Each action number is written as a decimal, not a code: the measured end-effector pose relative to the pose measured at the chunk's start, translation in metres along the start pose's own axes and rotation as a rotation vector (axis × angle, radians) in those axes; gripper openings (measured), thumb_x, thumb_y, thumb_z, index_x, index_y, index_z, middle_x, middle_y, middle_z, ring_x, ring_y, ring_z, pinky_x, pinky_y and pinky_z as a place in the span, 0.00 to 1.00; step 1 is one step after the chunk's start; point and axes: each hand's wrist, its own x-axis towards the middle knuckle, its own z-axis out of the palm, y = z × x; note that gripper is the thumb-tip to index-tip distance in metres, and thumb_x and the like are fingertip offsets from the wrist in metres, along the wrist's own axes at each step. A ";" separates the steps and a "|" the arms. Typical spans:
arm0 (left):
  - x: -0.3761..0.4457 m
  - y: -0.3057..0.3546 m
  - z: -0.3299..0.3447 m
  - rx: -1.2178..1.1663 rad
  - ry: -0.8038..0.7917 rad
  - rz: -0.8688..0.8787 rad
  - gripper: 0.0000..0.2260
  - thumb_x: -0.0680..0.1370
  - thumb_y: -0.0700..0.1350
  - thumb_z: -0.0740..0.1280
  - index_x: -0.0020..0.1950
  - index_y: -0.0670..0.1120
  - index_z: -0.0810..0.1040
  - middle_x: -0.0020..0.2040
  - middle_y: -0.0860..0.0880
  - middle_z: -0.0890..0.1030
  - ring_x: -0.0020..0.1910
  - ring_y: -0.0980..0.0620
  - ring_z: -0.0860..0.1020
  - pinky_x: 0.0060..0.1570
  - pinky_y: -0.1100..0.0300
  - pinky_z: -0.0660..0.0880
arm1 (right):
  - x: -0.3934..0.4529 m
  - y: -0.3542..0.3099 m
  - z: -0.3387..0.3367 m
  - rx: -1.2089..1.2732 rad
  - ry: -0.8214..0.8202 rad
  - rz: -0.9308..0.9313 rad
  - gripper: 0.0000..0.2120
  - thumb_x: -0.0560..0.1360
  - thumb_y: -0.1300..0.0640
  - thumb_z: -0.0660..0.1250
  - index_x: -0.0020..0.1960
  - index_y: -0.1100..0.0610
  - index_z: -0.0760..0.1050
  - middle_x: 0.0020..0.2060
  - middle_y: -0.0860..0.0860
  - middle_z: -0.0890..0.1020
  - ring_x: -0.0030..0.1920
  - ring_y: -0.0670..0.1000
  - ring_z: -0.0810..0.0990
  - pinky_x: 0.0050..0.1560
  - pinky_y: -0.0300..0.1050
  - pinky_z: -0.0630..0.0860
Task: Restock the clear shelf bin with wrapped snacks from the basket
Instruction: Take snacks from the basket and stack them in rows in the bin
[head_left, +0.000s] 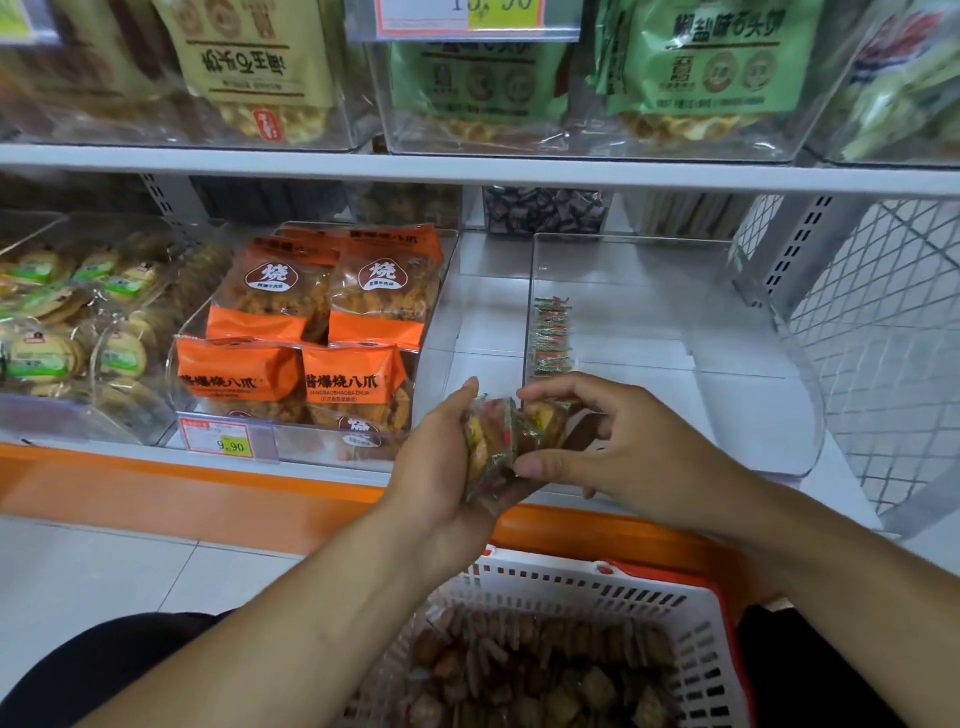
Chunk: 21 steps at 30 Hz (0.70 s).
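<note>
The left hand (441, 457) is clamped round a small stack of clear-wrapped snack packets (491, 447), while the right hand (613, 447) pinches the stack's far end, squaring it just before the clear plastic shelf bin (675, 249). That bin holds only a short row of packets (551, 332) along its left wall. Judged from this, a batch is mid-transfer from the white slotted basket (691, 639); next it must go upright against that row.

A shop: white shelves (467, 174) carry clear bins of packaged snacks (322, 306), price tags (221, 439), and a shopping basket (691, 613) below.
</note>
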 end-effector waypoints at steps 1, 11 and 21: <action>0.000 0.001 0.000 -0.031 -0.019 -0.032 0.27 0.84 0.56 0.58 0.57 0.34 0.84 0.56 0.34 0.84 0.51 0.39 0.86 0.43 0.49 0.84 | 0.000 0.001 -0.001 -0.022 0.026 -0.015 0.29 0.60 0.35 0.79 0.60 0.37 0.78 0.46 0.40 0.84 0.44 0.43 0.84 0.39 0.40 0.79; 0.001 0.006 0.009 -0.241 0.055 -0.029 0.27 0.87 0.54 0.54 0.64 0.28 0.73 0.57 0.28 0.81 0.56 0.34 0.83 0.63 0.38 0.76 | -0.004 0.004 0.000 -0.015 0.393 -0.119 0.11 0.71 0.58 0.78 0.45 0.46 0.78 0.44 0.41 0.84 0.47 0.43 0.82 0.47 0.38 0.79; 0.004 0.005 0.013 -0.154 0.238 0.103 0.29 0.81 0.62 0.62 0.59 0.36 0.77 0.39 0.39 0.84 0.35 0.43 0.85 0.41 0.46 0.85 | -0.004 -0.005 0.000 0.395 0.517 -0.088 0.13 0.74 0.60 0.74 0.54 0.48 0.76 0.46 0.47 0.87 0.42 0.46 0.86 0.39 0.36 0.79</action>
